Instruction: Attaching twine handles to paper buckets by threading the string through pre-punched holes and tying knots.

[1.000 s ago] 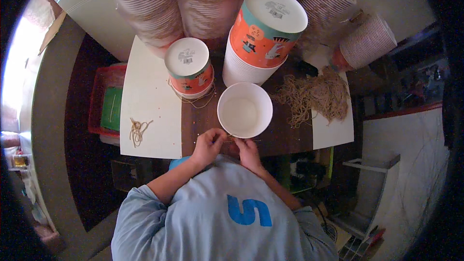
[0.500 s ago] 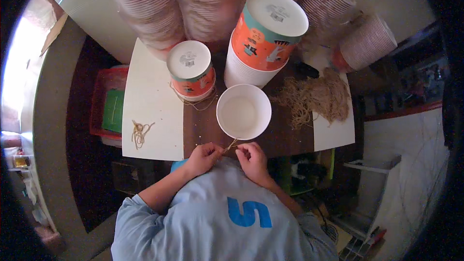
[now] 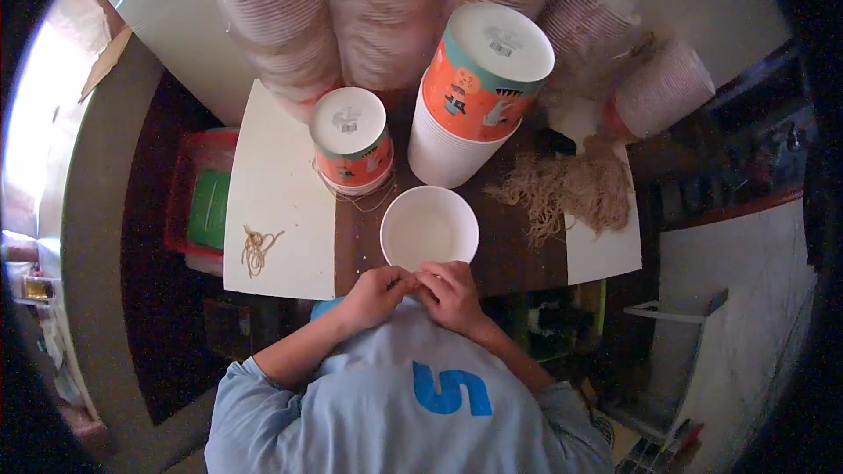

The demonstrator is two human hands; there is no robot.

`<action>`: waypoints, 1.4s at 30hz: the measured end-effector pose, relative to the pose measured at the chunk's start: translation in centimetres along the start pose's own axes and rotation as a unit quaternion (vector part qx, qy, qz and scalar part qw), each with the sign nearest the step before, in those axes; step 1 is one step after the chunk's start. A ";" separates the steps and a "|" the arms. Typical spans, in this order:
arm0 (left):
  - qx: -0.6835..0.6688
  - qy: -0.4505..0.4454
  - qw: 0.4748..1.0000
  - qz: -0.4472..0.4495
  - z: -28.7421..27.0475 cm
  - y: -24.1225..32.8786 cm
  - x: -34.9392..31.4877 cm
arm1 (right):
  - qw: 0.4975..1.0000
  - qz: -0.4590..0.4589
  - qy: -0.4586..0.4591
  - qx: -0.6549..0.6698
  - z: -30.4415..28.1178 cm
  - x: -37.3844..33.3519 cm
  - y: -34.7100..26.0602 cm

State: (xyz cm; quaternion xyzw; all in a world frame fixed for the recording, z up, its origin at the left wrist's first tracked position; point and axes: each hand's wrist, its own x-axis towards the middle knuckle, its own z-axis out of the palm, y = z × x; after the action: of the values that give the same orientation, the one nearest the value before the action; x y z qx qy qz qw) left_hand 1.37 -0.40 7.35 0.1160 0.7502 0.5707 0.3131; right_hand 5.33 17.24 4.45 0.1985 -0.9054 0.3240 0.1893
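Observation:
A white paper bucket (image 3: 429, 204), its mouth facing up toward me, rests by the near edge of the table. Against its near rim my two hands meet, fingertips touching. My left hand (image 3: 378, 292) is closed in a pinch, and my right hand (image 3: 450, 294) is pinched just beside it. The twine seen running from the bucket to my fingers a moment ago is now mostly covered by them. Beyond the bucket stand a tall upside-down stack of orange-and-green printed buckets (image 3: 486, 88) and a shorter one (image 3: 353, 158) with twine looped round its base.
A tangle of brown twine (image 3: 584, 193) lies on the right of the table (image 3: 290, 184); a small bundle of cord (image 3: 258, 251) lies on the left. Plastic-wrapped stacks of buckets (image 3: 386, 17) line the back. A red crate (image 3: 180, 202) stands left of the table.
My hands have come together, the right moving left to meet the left. The bucket appears lower in view and slightly left, closer to my hands; the whole view has shifted a little.

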 end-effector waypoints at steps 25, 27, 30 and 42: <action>-0.203 -0.082 0.976 0.019 -2.9 2.6 -1.3 | 0.983 -0.051 -0.167 -0.065 -3.7 0.9 3.0; -0.168 -0.090 0.982 0.013 -3.8 2.5 -1.2 | 0.974 -0.048 -0.206 -0.080 -4.4 0.7 3.6; -0.137 -0.085 0.987 0.011 -4.5 2.8 -1.4 | 0.974 -0.007 -0.225 -0.036 -4.8 0.2 4.2; -0.168 -0.118 0.979 0.002 -3.5 4.5 -1.9 | 0.994 0.071 -0.085 -0.018 -1.2 -1.1 2.2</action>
State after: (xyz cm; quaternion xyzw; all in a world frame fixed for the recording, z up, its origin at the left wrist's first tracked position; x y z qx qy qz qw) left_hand -0.08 -2.71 12.70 0.1300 0.6014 0.6711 0.4136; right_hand 5.47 19.87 3.63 0.1577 -0.9357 0.3022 0.0915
